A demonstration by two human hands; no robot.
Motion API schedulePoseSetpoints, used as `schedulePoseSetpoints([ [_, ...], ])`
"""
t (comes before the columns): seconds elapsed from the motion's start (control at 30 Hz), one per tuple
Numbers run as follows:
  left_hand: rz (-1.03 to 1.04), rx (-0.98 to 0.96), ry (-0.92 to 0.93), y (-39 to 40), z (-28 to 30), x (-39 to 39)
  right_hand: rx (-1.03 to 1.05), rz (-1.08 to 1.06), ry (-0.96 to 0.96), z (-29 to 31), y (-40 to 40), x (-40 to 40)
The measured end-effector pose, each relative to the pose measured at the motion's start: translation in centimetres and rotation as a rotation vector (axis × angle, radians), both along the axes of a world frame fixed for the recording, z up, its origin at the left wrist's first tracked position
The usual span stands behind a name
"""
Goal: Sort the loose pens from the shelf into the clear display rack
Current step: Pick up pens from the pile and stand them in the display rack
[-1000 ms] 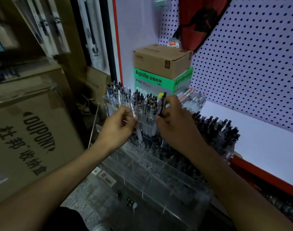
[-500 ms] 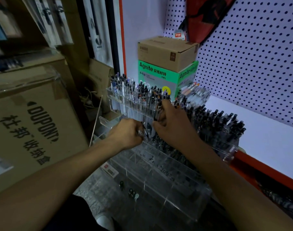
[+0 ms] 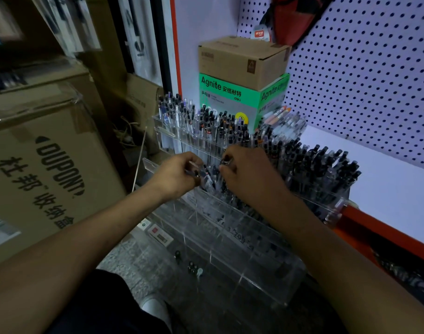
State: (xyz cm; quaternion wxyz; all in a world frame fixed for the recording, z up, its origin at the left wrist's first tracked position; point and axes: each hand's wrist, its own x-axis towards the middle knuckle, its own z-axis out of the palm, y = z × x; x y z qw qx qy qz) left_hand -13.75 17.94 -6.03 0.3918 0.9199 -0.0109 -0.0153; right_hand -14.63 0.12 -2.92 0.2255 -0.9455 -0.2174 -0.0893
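At far left a brown DUPONT carton (image 3: 49, 169) stands as it did half a second ago. The left hand (image 3: 174, 175) has crept a little toward the rack's middle tier; its grip is clamped on a few pens (image 3: 202, 173), fingers curled round their barrels, tips angled down to the compartment below. Just beside it, almost touching, the right hand (image 3: 249, 174) has dropped from the upper row to the same tier, and its fingers pinch a dark pen top (image 3: 225, 162) among the standing pens. The clear display rack (image 3: 242, 239) sits tiered against the shelf edge, its upper rows packed, its lower front compartments mostly see-through. Behind it, the green Agnite box (image 3: 232, 92) carries a plain cardboard box (image 3: 242, 59). Loose pens (image 3: 283, 119) lie heaped on the white shelf (image 3: 386, 184) by the pegboard (image 3: 365, 75), unchanged.
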Motion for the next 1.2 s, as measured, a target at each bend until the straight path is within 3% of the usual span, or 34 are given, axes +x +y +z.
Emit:
schedulePoseSetpoints([
  [0.13, 0.042, -0.113, 0.148, -0.4, -0.1, 0.4, -0.005, -0.014, -0.018, -0.3, 0.1, -0.1],
  [0.27, 0.029, -0.178, 0.185, -0.6, 0.1, 0.6, 0.082, -0.028, -0.087, 0.1, 0.0, -0.5],
  [0.47, -0.014, -0.299, 0.222, -0.8, 0.4, 0.5, -0.161, -0.109, 0.045, -0.7, 0.8, -0.1],
  [0.6, -0.039, -0.370, 0.224, -0.7, 0.4, 0.3, -0.194, -0.147, 0.124, -1.6, 1.4, 0.3],
  [0.93, -0.197, -0.107, 0.170, -1.2, 0.1, 0.0, -0.124, -0.058, 0.132, 1.9, -3.1, -1.4],
  [1.07, -0.241, 0.186, 0.010, -2.3, 0.2, -0.8, -0.146, -0.061, 0.173, 0.7, -3.8, -1.8],
  [1.2, -0.125, 0.054, -0.088, -1.9, -0.5, -0.2, -0.194, -0.084, 0.124, 0.1, -3.2, -1.9],
])
